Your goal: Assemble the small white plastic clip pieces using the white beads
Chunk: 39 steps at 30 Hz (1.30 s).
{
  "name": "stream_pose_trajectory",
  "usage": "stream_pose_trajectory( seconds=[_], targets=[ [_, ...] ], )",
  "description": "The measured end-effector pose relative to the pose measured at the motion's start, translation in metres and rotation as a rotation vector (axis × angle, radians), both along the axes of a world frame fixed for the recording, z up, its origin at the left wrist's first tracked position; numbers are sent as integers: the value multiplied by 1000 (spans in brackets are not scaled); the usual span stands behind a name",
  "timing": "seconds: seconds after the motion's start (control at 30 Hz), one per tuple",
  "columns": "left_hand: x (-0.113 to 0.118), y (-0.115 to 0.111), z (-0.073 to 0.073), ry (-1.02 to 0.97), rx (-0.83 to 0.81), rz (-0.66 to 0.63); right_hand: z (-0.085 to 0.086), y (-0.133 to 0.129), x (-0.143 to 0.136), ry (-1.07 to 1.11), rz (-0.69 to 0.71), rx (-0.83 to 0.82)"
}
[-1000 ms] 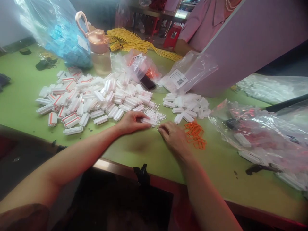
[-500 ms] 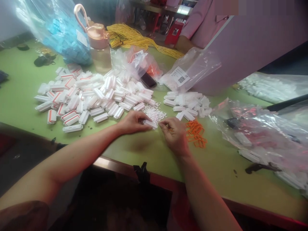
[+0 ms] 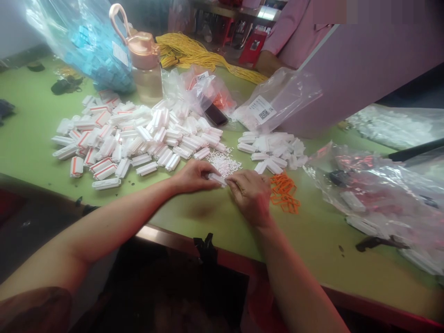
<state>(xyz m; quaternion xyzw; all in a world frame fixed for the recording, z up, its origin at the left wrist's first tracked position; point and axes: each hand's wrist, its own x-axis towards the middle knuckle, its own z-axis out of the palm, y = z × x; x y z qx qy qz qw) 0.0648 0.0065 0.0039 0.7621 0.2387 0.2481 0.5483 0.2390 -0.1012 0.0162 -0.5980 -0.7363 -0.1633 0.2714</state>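
My left hand (image 3: 194,178) is closed around a small white plastic housing (image 3: 217,179), its free end pointing right. The fingertips of my right hand (image 3: 250,189) are pinched together at that end; whatever they hold is too small to make out. Just behind my hands lies a heap of tiny white pins (image 3: 224,161). Orange plastic frames (image 3: 285,192) are piled to the right of my right hand. On the left spreads a large pile of white housings (image 3: 138,138), some with an orange strip. A smaller group of white pieces (image 3: 274,150) sits behind the orange frames.
A bottle with a pink lid (image 3: 144,60) stands behind the large pile, beside a bag of blue parts (image 3: 100,64). Clear bags (image 3: 374,189) cover the right side. Yellow cords (image 3: 197,53) lie at the back, near another person's sleeve (image 3: 286,27).
My right hand's fingertips have moved slightly left, up against the end of the white housing. My left hand keeps its hold. The whole view has shifted a little.
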Motion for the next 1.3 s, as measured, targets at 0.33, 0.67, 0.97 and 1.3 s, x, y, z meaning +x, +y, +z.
stream_pose_trajectory(
  seconds=[0.33,0.67,0.97,1.3],
  targets=[
    [-2,-2,3,10,-79,84,0,-2,-1,-3,47,45],
    [-1,3,-3,-90,-266,176,-6,1,13,550,-32,-155],
    [-2,4,-2,-39,-129,211,-18,10,14,297,-50,-373],
    [-3,1,5,18,-89,80,-4,8,13,569,42,-182]
  ],
)
